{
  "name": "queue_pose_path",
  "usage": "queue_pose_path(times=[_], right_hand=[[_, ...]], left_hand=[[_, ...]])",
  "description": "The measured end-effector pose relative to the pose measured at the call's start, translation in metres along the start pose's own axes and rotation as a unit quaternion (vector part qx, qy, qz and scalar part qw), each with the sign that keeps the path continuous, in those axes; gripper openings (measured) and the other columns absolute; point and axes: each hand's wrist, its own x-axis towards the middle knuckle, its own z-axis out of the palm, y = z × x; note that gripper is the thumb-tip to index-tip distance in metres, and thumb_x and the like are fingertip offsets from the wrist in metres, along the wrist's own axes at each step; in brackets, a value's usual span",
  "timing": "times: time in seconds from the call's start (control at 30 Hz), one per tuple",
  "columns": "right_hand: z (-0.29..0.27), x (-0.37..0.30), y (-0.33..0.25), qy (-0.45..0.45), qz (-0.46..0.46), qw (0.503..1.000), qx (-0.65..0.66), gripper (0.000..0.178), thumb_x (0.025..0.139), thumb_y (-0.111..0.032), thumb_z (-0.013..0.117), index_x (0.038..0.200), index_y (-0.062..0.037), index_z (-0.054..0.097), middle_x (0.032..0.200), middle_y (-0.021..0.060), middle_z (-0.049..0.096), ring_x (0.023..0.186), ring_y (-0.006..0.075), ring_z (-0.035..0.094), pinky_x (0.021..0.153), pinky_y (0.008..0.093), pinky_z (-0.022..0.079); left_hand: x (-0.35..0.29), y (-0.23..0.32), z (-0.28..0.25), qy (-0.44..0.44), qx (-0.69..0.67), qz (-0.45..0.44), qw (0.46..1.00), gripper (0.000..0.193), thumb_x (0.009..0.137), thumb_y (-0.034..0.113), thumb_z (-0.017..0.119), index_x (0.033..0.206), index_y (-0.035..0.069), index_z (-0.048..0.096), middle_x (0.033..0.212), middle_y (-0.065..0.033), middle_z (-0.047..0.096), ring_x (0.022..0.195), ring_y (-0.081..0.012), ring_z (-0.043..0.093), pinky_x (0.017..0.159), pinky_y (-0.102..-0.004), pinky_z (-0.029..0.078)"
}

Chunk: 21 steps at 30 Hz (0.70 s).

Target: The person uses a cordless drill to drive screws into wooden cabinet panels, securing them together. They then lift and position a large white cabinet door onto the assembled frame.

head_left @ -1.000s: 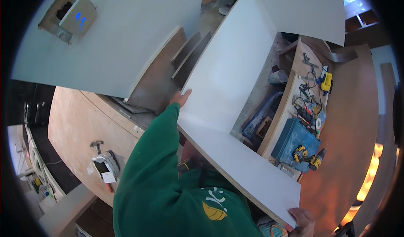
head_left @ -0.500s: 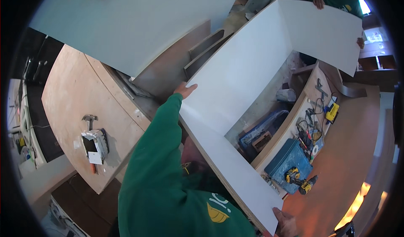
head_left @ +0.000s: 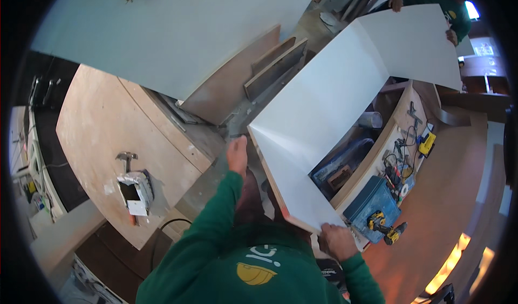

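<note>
A large white panel assembly [head_left: 324, 96], with a long side and two end panels joined at angles, runs from close to my body toward the far right. My right hand [head_left: 339, 241] is closed over the near end panel [head_left: 294, 188] at its right corner. Just left of the assembly's near left corner is my left hand [head_left: 237, 155], apart from the edge, fingers pointing forward and nothing visible in them. At the far end, a co-worker in a green top has one hand [head_left: 396, 3] on the top edge of the far end panel [head_left: 415, 42] and another hand [head_left: 451, 37] at its right edge.
A wooden board [head_left: 102, 142] at left carries a hammer [head_left: 127, 158] and a taped box [head_left: 135, 190]. A large pale sheet [head_left: 167, 34] juts in above brown boards [head_left: 232, 77]. Right of the assembly, a bench holds a blue case [head_left: 372, 207], a cordless drill [head_left: 386, 228] and a yellow tool [head_left: 426, 144].
My left hand has come off the panel's corner and dropped nearer my body. The assembly has shifted and its near end turned; my right hand has moved up and left with it.
</note>
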Motion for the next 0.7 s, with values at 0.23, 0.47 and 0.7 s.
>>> queue_pose_path(times=[0.23,0.47,0.7], right_hand=[[0.062,0.106,0.002,0.014,-0.003,1.000,0.020,0.016,0.082,-0.019,0.064,0.083,-0.0023,0.064,0.076,0.0204,0.071,0.073,0.0398,0.071,0.068,0.0497,0.058],[0.079,0.185,-0.018,0.027,-0.011,0.999,0.024,0.015,0.079,-0.017,0.065,0.083,-0.0028,0.070,0.077,0.0212,0.071,0.073,0.0405,0.071,0.073,0.0496,0.058],[0.063,0.207,-0.028,0.037,-0.032,0.998,0.026,0.016,0.078,-0.016,0.065,0.081,-0.0005,0.066,0.073,0.0219,0.070,0.068,0.0401,0.070,0.069,0.0497,0.058]], left_hand=[[-0.088,0.005,-0.046,-0.209,0.018,-0.126,0.970,0.057,0.107,0.050,0.050,0.129,-0.001,0.059,0.117,-0.0115,0.065,0.112,-0.0227,0.062,0.098,-0.0389,0.051],[-0.113,0.055,-0.020,-0.222,0.043,-0.180,0.957,0.084,0.100,0.062,0.054,0.152,-0.002,0.036,0.139,-0.0244,0.053,0.122,-0.0379,0.060,0.100,-0.0467,0.052],[-0.095,0.040,0.022,-0.175,0.096,-0.264,0.944,0.083,0.089,0.055,0.074,0.139,-0.006,0.049,0.122,-0.0217,0.063,0.101,-0.0323,0.069,0.079,-0.0428,0.059]])
